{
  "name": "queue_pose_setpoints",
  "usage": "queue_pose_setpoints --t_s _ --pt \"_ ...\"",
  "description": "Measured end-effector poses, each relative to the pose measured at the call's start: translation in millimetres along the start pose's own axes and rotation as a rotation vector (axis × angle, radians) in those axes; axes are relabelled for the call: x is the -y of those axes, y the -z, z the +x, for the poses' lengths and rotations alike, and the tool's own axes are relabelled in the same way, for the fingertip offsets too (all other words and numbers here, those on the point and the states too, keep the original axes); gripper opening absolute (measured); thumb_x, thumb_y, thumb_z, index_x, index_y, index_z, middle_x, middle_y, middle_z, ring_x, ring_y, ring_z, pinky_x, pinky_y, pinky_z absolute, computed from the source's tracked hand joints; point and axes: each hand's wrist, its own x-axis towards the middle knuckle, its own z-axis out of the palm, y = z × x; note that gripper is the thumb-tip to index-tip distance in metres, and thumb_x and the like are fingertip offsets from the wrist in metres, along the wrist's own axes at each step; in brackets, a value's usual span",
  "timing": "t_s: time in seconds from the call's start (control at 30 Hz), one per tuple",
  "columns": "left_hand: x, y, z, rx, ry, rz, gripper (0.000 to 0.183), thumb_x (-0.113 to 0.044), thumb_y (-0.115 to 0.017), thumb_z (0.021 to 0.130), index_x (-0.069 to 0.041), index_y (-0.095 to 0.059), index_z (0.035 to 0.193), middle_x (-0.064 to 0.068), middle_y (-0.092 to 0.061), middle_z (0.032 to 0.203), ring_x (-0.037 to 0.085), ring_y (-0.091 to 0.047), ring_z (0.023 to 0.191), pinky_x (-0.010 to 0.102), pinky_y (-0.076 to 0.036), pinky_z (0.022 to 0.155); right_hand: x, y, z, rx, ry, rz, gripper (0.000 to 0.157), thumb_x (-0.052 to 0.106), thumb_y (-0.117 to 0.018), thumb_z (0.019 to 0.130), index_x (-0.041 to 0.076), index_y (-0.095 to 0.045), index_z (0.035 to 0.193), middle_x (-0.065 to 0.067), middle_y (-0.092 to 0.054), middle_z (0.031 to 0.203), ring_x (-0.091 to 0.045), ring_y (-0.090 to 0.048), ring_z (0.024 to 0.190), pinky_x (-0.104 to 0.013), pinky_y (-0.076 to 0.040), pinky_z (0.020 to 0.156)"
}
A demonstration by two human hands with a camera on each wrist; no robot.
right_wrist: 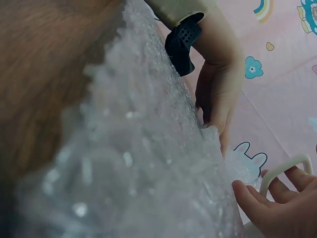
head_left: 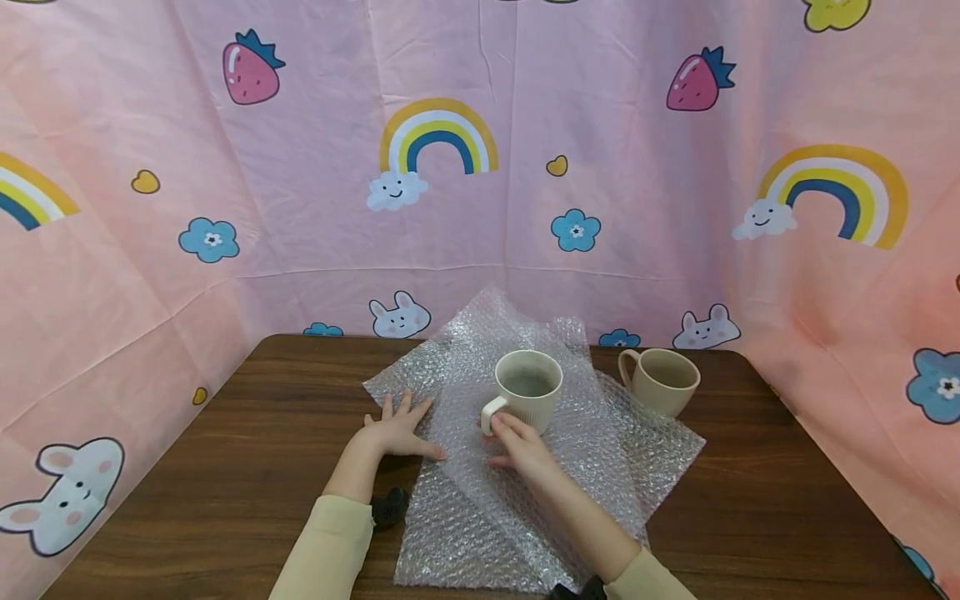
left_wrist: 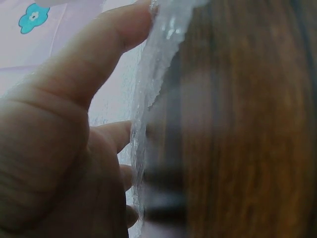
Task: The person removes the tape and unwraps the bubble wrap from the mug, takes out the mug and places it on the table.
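A white ribbed mug (head_left: 538, 407) stands upright on overlapping sheets of bubble wrap (head_left: 465, 533), its handle turned toward my side. My right hand (head_left: 522, 450) pinches that handle between thumb and fingers; the right wrist view shows the fingers around the white handle (right_wrist: 288, 167). With fingers spread, my left hand (head_left: 397, 433) rests at the left edge of the wrap. In the left wrist view its thumb and fingertips touch the bubble wrap (left_wrist: 138, 144), which lifts slightly along that edge.
A beige mug (head_left: 663, 387) stands at the back right, partly behind a corner of the wrap, handle to the left. Everything sits on a dark wooden table (head_left: 247, 467). A pink patterned cloth (head_left: 315, 150) hangs behind and around it.
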Motion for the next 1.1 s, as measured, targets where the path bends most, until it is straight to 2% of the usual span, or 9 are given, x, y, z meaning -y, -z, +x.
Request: queue_pose_setpoints --t_s 0.13,0.43,0.57,0.73,1.0,1.1 --pt "1.3 -0.6 1.4 0.002 0.002 0.001 0.106 -0.058 -0.073 0.075 -0.013 -0.019 0.154 0.026 0.004 0.156 0.051 0.011 0.137 0.077 0.0 0.096 -2 2.4 2 0.027 -0.013 0.052 0.052 0.03 -0.038 0.105 -0.014 -0.044 0.132 -0.031 -0.047 0.133 -0.048 -0.043 0.123 -0.05 -0.049 0.088" --pt "2.8 -1.9 2.0 -0.003 0.001 0.006 0.108 -0.06 -0.073 0.074 -0.013 -0.018 0.154 0.026 0.004 0.156 0.051 0.012 0.137 0.077 0.0 0.096 -1 5.5 -1 0.041 -0.03 0.04 0.052 0.036 -0.033 0.106 -0.009 -0.048 0.126 -0.029 -0.048 0.132 -0.046 -0.044 0.123 -0.049 -0.048 0.089" --pt "3.1 -2.0 2.2 -0.005 -0.002 0.007 0.108 -0.06 -0.073 0.074 -0.013 -0.018 0.154 0.026 0.004 0.156 0.052 0.011 0.137 0.078 0.0 0.096 1 6.9 -4 0.005 -0.053 0.036 0.053 0.038 -0.031 0.105 -0.008 -0.053 0.12 -0.022 -0.057 0.119 -0.043 -0.051 0.116 -0.048 -0.049 0.087" --pt "3.3 -1.8 2.2 -0.005 -0.005 0.01 0.108 -0.06 -0.073 0.074 -0.012 -0.018 0.154 0.027 0.004 0.155 0.052 0.011 0.137 0.078 -0.001 0.096 7 7.7 -6 -0.076 -0.115 0.056 0.053 0.04 -0.034 0.104 -0.007 -0.059 0.107 -0.013 -0.063 0.099 -0.032 -0.061 0.099 -0.044 -0.052 0.081" --pt "2.3 -0.7 0.2 -0.006 -0.009 0.008 0.107 -0.059 -0.073 0.074 -0.012 -0.019 0.154 0.027 0.004 0.155 0.052 0.01 0.137 0.078 -0.001 0.096 13 9.1 -7 -0.138 -0.19 0.105 0.041 0.034 -0.039 0.102 0.005 -0.062 0.085 -0.006 -0.063 0.083 -0.023 -0.062 0.084 -0.037 -0.052 0.073" --pt "2.0 -0.3 -0.9 -0.006 -0.009 0.003 0.107 -0.058 -0.073 0.074 -0.012 -0.019 0.154 0.027 0.004 0.155 0.052 0.011 0.137 0.078 -0.001 0.095 17 10.1 -9 -0.146 -0.204 0.154 0.037 0.031 -0.041 0.1 0.006 -0.062 0.083 -0.004 -0.062 0.078 -0.02 -0.061 0.079 -0.035 -0.051 0.069"
